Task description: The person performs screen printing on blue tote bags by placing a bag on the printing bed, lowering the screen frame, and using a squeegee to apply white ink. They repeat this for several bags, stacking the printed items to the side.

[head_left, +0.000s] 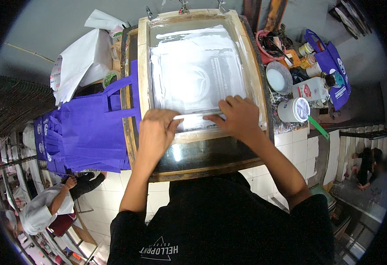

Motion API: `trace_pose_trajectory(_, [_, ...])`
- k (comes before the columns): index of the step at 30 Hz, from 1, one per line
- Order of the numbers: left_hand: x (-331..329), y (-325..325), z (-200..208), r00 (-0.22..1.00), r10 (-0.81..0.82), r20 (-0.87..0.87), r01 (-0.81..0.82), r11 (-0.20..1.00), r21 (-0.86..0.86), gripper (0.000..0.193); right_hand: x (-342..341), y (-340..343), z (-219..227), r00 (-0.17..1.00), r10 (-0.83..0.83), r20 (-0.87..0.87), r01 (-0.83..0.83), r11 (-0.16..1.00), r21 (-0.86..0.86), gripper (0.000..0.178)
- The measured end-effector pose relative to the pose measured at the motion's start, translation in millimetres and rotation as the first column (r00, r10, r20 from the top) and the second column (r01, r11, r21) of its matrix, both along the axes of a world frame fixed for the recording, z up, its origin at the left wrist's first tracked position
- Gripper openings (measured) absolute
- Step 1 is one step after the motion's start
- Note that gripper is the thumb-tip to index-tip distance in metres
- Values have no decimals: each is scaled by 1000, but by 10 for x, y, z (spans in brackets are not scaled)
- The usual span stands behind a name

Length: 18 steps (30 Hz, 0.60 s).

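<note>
Both my hands grip a squeegee [197, 116] that lies across the near end of a wooden-framed printing screen [143, 57]. My left hand [156, 130] is closed round its left end, and my right hand [240, 115] is closed round its right end. White ink [175, 66] covers much of the mesh beyond the squeegee, with a round emblem and small lettering faintly visible. Metal clamps [183, 7] stand at the frame's far edge. From under the frame's left side, the handles of a purple bag [122, 86] stick out.
Purple bags [94, 128] are piled on the left. At right stand a white ink tub [293, 109] with a green stick [319, 127], a bowl [279, 77], a plastic jug [310, 90] and a red basin [268, 46]. One person [47, 205] is at lower left, another [370, 165] at far right.
</note>
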<state>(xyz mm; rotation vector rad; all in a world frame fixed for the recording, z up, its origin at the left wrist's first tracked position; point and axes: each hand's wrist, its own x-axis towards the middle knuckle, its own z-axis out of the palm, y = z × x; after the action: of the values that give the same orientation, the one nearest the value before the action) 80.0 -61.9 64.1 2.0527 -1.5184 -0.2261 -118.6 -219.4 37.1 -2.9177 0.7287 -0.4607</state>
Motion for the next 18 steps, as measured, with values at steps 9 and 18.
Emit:
trace_pose_trajectory(9, [-82, 485, -274, 999, -25, -27, 22, 991, -130, 67, -240, 230, -111, 994, 45, 99, -34, 994, -107, 30])
trace_pose_trajectory(18, [82, 798, -337, 948, 231, 220, -106, 878, -467, 126, -335, 121, 408, 907, 162, 389, -77, 971, -225, 30])
